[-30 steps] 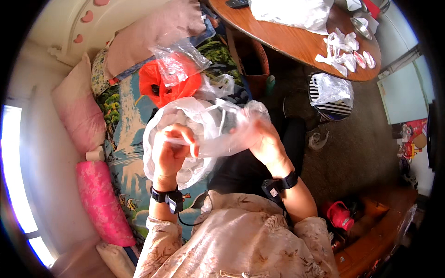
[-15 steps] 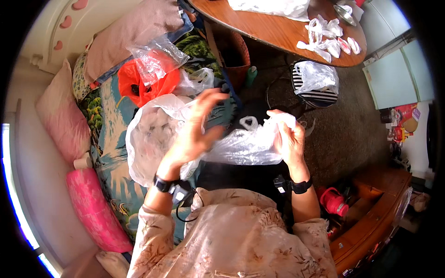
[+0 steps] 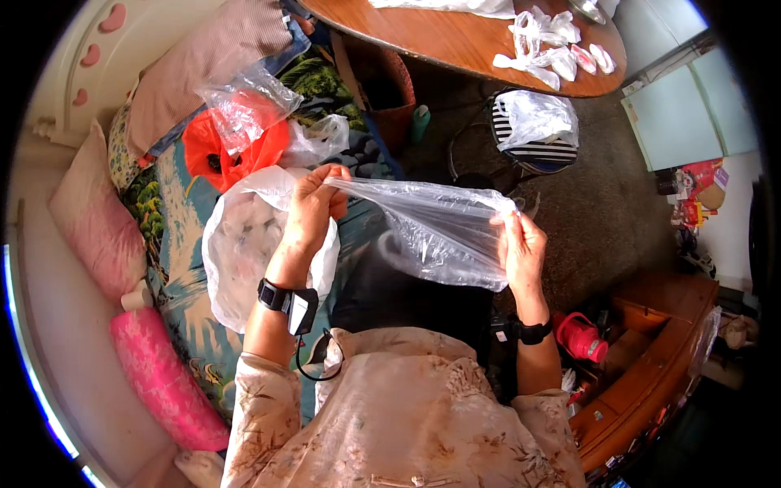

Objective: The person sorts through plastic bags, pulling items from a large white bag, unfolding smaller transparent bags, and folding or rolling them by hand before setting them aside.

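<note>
Between my two hands a clear plastic bag (image 3: pixel 431 232) is stretched out sideways above my lap. My left hand (image 3: pixel 313 207) pinches one corner of it, fingers closed. At the other end my right hand (image 3: pixel 522 244) grips the bag's edge between thumb and fingers. Just left of my left hand, a large whitish plastic bag (image 3: pixel 248 244) full of crumpled pale stuff lies on the bed. Behind it sits a red plastic bag (image 3: pixel 232 146) with something dark inside, and a crumpled clear bag (image 3: pixel 252 102) rests on top.
Knotted white plastic bags (image 3: pixel 545 49) lie on the wooden table (image 3: pixel 439 41) ahead. Below it, a striped stool (image 3: pixel 549 154) bears another white bag (image 3: pixel 537 120). The patterned bed (image 3: pixel 187 276) is at left; a wooden cabinet (image 3: pixel 651 374) and pink container (image 3: pixel 582 337) are at right.
My left hand, open and blurred before, has closed on a corner of the clear bag. The bag, bunched earlier, is now pulled taut between both hands. The whole view has shifted slightly.
</note>
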Motion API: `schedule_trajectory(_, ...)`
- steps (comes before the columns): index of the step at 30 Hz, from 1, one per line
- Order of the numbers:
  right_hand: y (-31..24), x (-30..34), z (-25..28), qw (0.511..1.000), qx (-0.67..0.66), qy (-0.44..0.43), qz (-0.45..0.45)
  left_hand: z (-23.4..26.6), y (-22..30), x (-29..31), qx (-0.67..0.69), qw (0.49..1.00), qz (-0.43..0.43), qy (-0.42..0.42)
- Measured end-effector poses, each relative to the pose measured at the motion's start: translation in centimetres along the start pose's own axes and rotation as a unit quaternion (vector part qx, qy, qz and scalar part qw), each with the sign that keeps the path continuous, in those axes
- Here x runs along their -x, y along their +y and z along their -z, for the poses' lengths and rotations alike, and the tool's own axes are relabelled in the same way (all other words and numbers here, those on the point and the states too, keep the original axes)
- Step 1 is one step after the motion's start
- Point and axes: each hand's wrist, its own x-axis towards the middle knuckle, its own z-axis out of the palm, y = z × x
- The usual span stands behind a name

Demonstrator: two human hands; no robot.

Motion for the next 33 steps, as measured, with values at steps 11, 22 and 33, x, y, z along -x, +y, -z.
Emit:
schedule_trajectory(11, 0.4, -0.1, -0.3, 0.999, -0.037, -0.018, -0.035, -4.7, -4.1, 1.5, -0.059, 0.982, 0.054, -0.169)
schedule_trajectory(22, 0.7, -3.0, -0.5, 0.987, -0.112, 0.106, 0.053, -8.2, -6.6, 0.9, -0.223, 0.97, -0.099, 0.01)
schedule_trajectory(33, 3.7, 2.6, -0.4, 0.98, -0.151, -0.098, -0.09, -6.0, -7.3, -0.8, -0.187, 0.96, -0.131, 0.159)
